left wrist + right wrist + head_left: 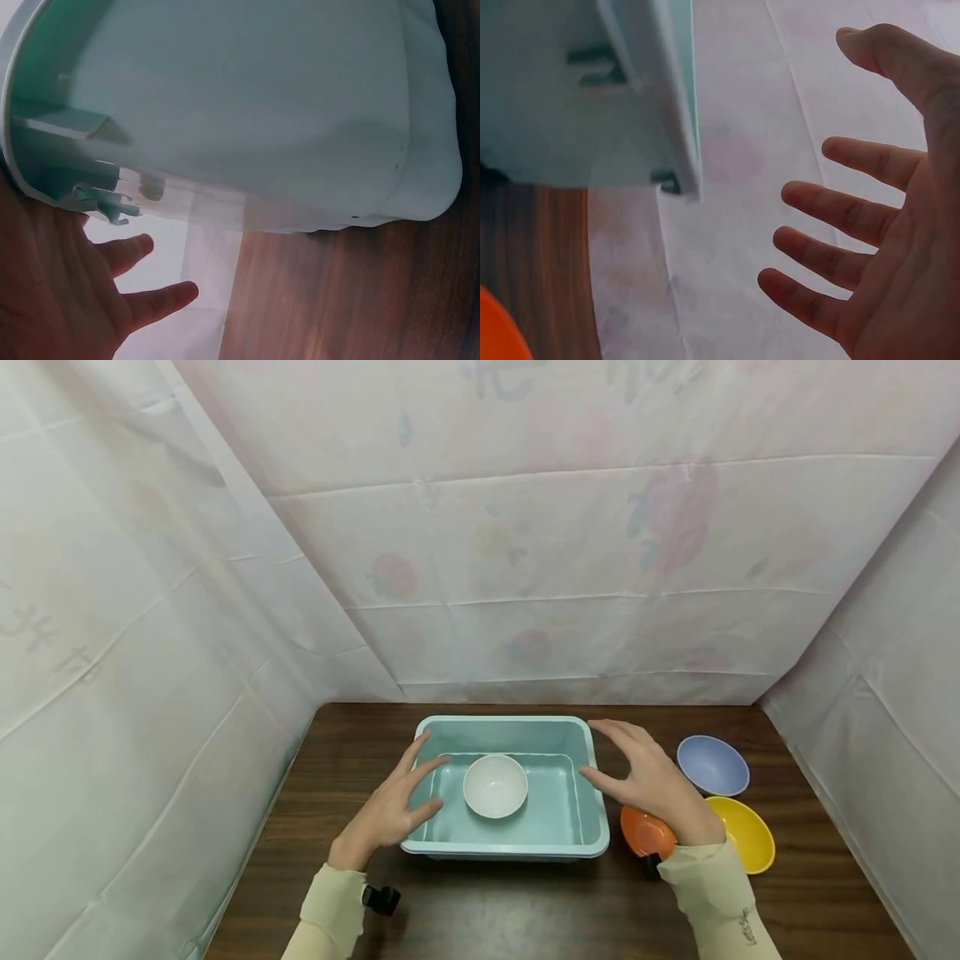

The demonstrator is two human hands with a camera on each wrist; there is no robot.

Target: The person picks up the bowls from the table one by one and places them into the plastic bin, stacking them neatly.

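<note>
A pale green plastic basin point(551, 847) stands on the dark wood table with a small white bowl point(495, 787) inside it. My left hand point(390, 806) spreads its fingers over the basin's left rim; in the left wrist view the hand point(67, 277) is right at the rim, fingers extended past the basin wall point(285, 112). On the other side my right hand point(648, 777) hovers by the right rim, thumb and fingers apart. The right wrist view shows that hand point(885, 247) with straight, spread fingers, holding nothing, a gap between it and the basin point(592, 135).
Right of the basin are an orange bowl point(645, 833), partly under my right wrist, a yellow bowl point(750, 839) and a blue-violet bowl point(712, 765). White printed sheets point(525, 568) hang behind and at both sides of the table point(487, 910).
</note>
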